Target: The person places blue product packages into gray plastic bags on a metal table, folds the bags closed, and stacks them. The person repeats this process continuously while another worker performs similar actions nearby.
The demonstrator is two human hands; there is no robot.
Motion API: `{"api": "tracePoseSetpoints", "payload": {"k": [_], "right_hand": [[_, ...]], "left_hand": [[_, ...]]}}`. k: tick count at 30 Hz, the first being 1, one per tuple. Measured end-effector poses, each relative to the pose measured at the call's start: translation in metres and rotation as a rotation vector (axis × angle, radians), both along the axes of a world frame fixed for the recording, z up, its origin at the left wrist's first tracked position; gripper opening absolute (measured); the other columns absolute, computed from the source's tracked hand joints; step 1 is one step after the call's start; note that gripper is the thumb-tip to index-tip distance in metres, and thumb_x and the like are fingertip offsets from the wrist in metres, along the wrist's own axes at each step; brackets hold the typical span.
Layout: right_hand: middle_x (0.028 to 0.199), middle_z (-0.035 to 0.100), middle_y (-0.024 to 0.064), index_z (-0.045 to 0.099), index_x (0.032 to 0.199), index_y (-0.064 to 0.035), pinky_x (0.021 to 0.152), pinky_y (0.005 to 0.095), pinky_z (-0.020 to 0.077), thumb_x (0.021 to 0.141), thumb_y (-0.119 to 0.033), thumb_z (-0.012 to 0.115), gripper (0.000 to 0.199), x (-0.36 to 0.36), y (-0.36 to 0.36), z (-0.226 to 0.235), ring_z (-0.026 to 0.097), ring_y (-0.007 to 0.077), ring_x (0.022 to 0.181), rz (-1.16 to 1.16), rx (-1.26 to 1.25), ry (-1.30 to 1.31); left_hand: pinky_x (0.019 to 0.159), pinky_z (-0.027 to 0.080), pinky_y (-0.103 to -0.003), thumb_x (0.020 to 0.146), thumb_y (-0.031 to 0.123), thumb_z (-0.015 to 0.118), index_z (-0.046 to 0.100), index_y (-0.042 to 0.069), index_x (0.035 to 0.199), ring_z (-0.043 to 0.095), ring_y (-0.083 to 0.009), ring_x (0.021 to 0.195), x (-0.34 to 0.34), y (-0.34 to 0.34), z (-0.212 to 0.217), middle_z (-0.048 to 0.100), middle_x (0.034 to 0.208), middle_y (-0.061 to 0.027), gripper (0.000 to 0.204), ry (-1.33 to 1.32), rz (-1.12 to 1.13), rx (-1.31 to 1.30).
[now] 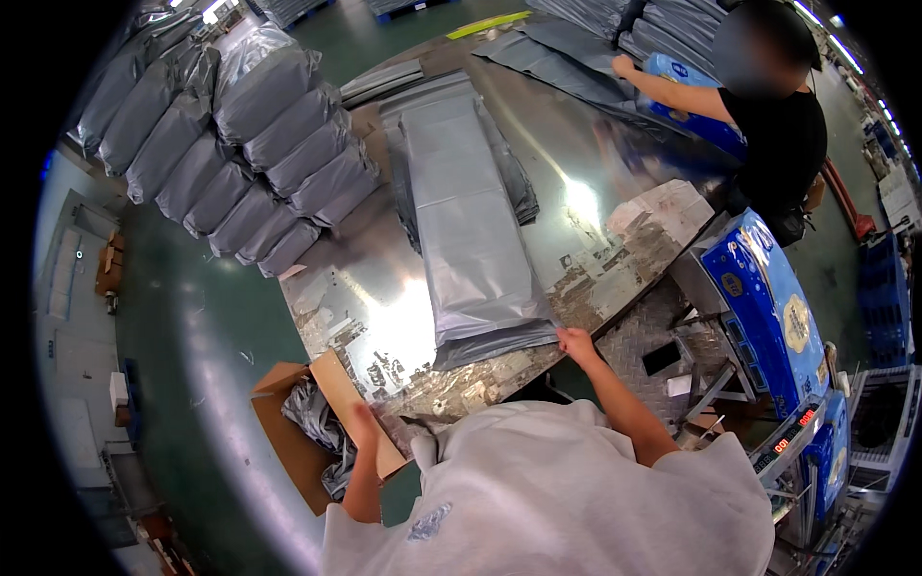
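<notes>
The right hand [576, 344] pinches the near corner of a stack of grey plastic bags [461, 221], which lies lengthwise along the middle of the shiny metal desk [567, 163], its end just short of the worn near edge. The left hand [365, 422] reaches down into an open cardboard box [288, 432] below the desk's corner; its fingers are hidden, so its grip cannot be told. Bare desk lies on both sides of the stack.
</notes>
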State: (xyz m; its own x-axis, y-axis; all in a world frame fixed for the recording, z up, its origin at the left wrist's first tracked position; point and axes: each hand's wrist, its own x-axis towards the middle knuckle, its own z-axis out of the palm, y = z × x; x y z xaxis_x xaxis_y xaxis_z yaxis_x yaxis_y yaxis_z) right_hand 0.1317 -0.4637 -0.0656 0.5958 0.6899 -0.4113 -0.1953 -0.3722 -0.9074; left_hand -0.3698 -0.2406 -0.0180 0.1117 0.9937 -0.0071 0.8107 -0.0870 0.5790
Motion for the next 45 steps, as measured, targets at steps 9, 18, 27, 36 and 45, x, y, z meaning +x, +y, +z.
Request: {"api": "tracePoseSetpoints", "payload": {"k": [9,18,27,36,45], "right_hand": [[0.049,0.049,-0.0002,0.052,0.056,-0.0061,0.042,0.0242,0.0329,0.084,-0.035,0.055,0.041,0.004,-0.005,0.020,0.042,0.0083,0.043,0.147,-0.099,-0.167],[0.113,0.049,0.0195,0.045,0.118,-0.0067,0.082,0.0381,0.0423,0.079,-0.020,0.059,0.043,-0.006,0.006,0.066,0.052,0.0271,0.099,0.072,-0.084,-0.906],[0.142,0.024,0.0079,0.026,0.136,-0.0170,0.108,0.0416,0.0123,0.064,-0.007,0.057,0.079,0.017,0.057,0.154,0.018,0.0243,0.133,1.204,0.065,-1.381],[0.096,0.063,0.0094,0.055,0.104,-0.0042,0.084,0.0320,0.0408,0.064,0.005,0.047,0.041,0.072,0.070,0.088,0.057,0.0195,0.095,0.509,0.198,-0.115],[0.076,0.055,0.0032,0.054,0.085,-0.0013,0.061,0.0231,0.0415,0.063,0.012,0.040,0.029,0.096,0.166,0.076,0.050,0.0125,0.069,0.163,0.066,-0.068]], "left_hand": [[0.065,0.051,-0.038,0.080,0.021,0.056,0.066,0.012,0.094,0.061,-0.0234,0.095,-0.094,0.015,0.047,0.062,0.105,-0.0064,0.019,1.272,-0.180,-0.750],[0.107,0.016,-0.042,0.074,0.010,0.053,0.029,0.027,0.135,0.014,-0.0223,0.134,0.203,0.018,0.104,0.013,0.145,-0.0074,0.068,0.757,-1.206,0.662],[0.109,0.010,-0.038,0.078,0.020,0.046,0.047,0.022,0.125,0.011,-0.0175,0.135,0.224,0.037,0.067,0.013,0.146,-0.0062,0.046,0.781,-1.376,0.643],[0.100,0.028,-0.039,0.087,0.024,0.045,0.053,0.016,0.118,0.041,-0.0224,0.119,0.209,0.065,0.087,0.046,0.127,-0.0104,0.033,0.083,-1.089,-0.155],[0.070,0.042,-0.033,0.092,0.030,0.041,0.056,0.002,0.097,0.055,-0.0278,0.072,0.241,0.120,0.073,0.058,0.078,-0.0150,0.032,-0.200,-0.717,-0.367]]}}
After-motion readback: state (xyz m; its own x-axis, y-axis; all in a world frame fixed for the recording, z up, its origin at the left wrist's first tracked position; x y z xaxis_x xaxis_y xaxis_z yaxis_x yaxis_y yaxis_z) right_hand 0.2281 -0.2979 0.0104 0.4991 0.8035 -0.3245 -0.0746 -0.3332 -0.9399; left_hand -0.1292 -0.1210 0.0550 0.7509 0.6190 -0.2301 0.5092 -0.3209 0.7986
